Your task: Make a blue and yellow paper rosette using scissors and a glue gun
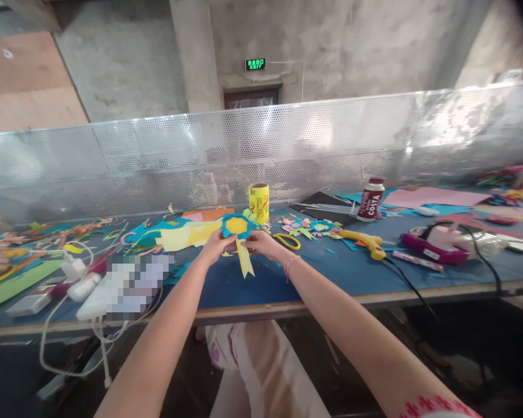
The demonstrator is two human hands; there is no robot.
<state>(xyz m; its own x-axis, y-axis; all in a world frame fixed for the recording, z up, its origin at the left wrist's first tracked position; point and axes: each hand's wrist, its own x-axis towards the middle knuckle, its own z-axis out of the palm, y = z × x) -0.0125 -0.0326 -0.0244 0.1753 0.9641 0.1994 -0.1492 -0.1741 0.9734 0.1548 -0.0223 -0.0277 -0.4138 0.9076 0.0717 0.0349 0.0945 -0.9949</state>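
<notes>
A paper rosette (pixel 236 226) with a yellow centre, a blue scalloped rim and a yellow ribbon tail (pixel 245 259) is held just above the blue table (pixel 340 273). My left hand (pixel 217 244) pinches its left lower edge. My right hand (pixel 262 242) grips its right lower edge, fingers closed on the paper. Both arms reach forward from the bottom of the view.
Behind the rosette stands a yellow roll (pixel 258 202). Yellow scissors (pixel 287 240), paper flowers (pixel 307 227), a yellow glue gun (pixel 366 240) with a black cord and a Costa bottle (pixel 371 200) lie to the right. Paper scraps (pixel 47 244), chargers and white cables (pixel 82 287) crowd the left. A perforated metal screen (pixel 157 162) backs the table.
</notes>
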